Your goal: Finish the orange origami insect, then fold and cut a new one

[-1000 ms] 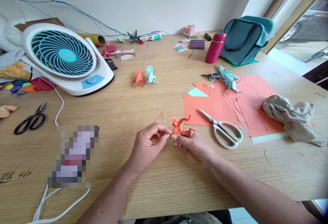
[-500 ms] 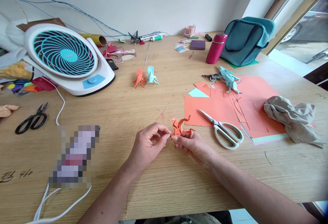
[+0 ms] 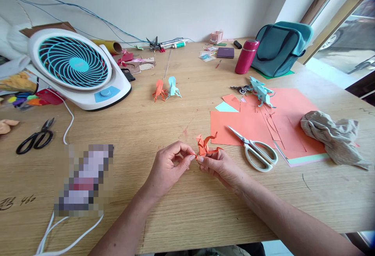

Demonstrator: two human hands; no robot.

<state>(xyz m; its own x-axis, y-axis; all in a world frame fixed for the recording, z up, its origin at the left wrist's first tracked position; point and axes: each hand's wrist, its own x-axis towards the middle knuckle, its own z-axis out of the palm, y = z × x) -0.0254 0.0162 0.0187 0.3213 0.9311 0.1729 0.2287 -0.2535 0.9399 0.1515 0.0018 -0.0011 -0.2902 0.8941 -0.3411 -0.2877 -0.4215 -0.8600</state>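
The left hand (image 3: pixel 171 162) pinches a thin tip of the orange paper figure (image 3: pixel 202 146) between thumb and forefinger; the right hand (image 3: pixel 221 168) clasps its lower part. They hold it above the wooden table (image 3: pixel 181 224), near white-handled scissors (image 3: pixel 260 152). Farther off I see two folded figures, one orange (image 3: pixel 158 89), one pale blue (image 3: pixel 173 87).

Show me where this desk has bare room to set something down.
Bare wood lies between the left hand and the standing orange figure; also between the white-handled scissors and right forearm, save one dark strand. Crowded: the right, with orange sheets, blue folded paper and crumpled cloth; and the far left, around the fan.
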